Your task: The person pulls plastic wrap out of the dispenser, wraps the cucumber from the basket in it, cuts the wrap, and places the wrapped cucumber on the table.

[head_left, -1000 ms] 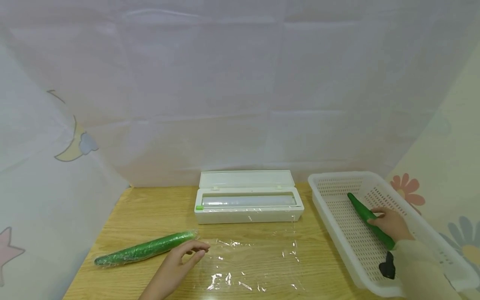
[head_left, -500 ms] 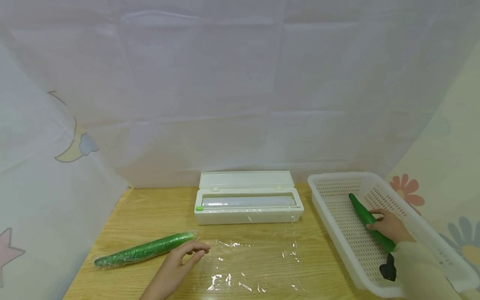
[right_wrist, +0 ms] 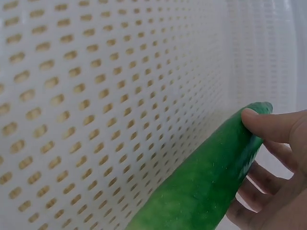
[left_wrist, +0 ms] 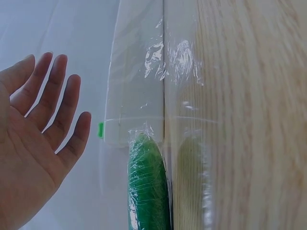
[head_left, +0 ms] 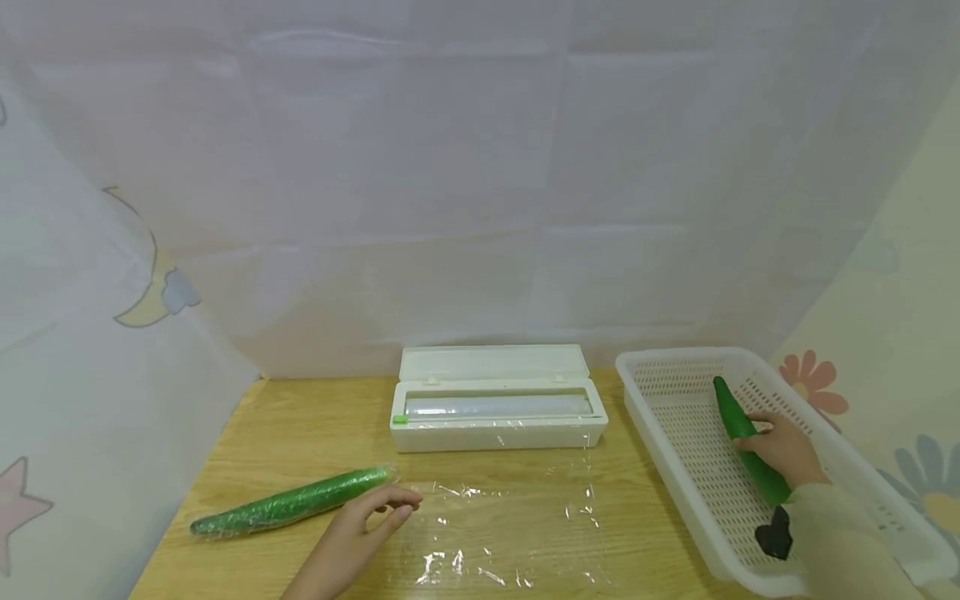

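Inside the white basket at the right, my right hand (head_left: 787, 450) grips a bare green cucumber (head_left: 737, 421). The right wrist view shows the thumb on one side of the cucumber (right_wrist: 201, 177) and the other fingers round its far side. My left hand (head_left: 358, 532) hovers with relaxed, spread fingers and holds nothing. Beside it, a cucumber wrapped in cling film (head_left: 296, 502) lies slantwise at the table's left. A clear sheet of cling film (head_left: 487, 550) is spread on the table to the right of the left hand.
The white cling film dispenser (head_left: 501, 438) stands at the back of the wooden table (head_left: 315, 417), lid raised, with a roll inside. The perforated white basket (head_left: 675, 492) has raised walls. White cloth (head_left: 480, 208) hangs close behind and at both sides.
The cucumber in the basket has turned slightly in my right hand, its far tip shifting to the right and away. My left hand has stayed almost still.
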### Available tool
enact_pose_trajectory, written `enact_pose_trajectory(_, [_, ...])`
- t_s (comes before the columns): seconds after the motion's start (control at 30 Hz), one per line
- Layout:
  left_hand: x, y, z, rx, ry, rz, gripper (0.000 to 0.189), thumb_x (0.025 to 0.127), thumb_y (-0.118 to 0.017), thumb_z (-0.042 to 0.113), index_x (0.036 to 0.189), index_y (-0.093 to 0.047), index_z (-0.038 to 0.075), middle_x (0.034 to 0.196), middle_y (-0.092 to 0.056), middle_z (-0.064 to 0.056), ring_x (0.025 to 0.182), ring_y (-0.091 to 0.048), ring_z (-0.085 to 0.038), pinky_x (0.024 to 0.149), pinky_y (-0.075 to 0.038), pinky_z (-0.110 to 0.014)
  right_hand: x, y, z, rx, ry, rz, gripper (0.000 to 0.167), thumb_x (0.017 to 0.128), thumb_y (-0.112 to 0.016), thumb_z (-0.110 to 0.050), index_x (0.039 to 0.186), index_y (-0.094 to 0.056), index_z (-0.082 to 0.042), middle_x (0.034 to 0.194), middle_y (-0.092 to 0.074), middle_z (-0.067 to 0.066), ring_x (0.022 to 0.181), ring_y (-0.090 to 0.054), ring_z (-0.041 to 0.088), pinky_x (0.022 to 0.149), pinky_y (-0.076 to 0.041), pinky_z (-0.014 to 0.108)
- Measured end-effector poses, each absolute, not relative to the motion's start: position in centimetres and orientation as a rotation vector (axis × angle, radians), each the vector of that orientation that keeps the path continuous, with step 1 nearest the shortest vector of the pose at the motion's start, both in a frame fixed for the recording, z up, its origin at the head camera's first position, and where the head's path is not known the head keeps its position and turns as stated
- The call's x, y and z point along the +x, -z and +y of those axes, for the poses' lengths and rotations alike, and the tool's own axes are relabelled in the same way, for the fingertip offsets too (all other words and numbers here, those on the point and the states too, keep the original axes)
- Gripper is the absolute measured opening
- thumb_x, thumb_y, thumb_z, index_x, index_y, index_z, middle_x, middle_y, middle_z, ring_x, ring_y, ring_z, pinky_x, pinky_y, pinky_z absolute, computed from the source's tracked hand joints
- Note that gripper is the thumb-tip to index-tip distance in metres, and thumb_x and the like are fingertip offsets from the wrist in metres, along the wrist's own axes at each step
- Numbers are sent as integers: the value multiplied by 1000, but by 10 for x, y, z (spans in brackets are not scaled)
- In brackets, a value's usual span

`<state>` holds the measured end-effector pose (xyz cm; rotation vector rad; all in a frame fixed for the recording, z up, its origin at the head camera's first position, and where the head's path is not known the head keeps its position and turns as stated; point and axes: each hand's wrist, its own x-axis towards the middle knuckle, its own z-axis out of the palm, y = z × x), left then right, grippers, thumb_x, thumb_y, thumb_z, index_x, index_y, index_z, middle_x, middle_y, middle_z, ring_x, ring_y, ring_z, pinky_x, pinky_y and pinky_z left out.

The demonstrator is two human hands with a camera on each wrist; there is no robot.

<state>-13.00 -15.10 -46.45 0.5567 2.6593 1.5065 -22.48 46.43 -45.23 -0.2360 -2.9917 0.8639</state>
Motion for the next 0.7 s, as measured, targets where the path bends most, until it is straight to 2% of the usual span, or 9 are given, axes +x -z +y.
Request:
enact_pose_trajectory(0.2, [-129, 464, -152, 531, -1518, 2644, 23, 100, -55, 43, 116, -68, 31, 112, -68, 4, 106, -59, -9, 94, -49, -54, -226, 437, 454, -223, -884, -2904, 65, 92, -68, -20, 134, -38, 19, 119, -47, 49, 92, -59, 55, 64, -55, 50])
enact_pose_trajectory(0.33, [-129, 464, -152, 512, -1511, 2642, 24, 100, -54, 44, 116, -67, 32, 114, -67, 5, 115, -58, -18, 96, -47, -57, -224, 428, 445, -163, -890, -2861, 65, 93, -69, -20, 136, -38, 18, 116, -48, 49, 85, -62, 49, 59, -56, 46])
enact_pose_trajectory(0.47, [-128, 461, -153, 478, -1509, 2635, 25, 100, -53, 46, 116, -67, 32, 115, -67, 4, 118, -57, -26, 95, -47, -59, -221, 417, 432, -115, -911, -2848, 67, 95, -68, -26, 140, -37, 14, 123, -45, 48, 94, -59, 54, 62, -56, 48])
enact_pose_trajectory(0.7, [-127, 458, -156, 481, -1504, 2640, 24, 100, -55, 44, 117, -66, 32, 111, -67, 4, 106, -58, -10, 93, -50, -52, -216, 396, 404, -68, -956, -2827, 69, 97, -67, -29, 144, -35, 10, 130, -42, 45, 111, -48, 60, 71, -55, 56])
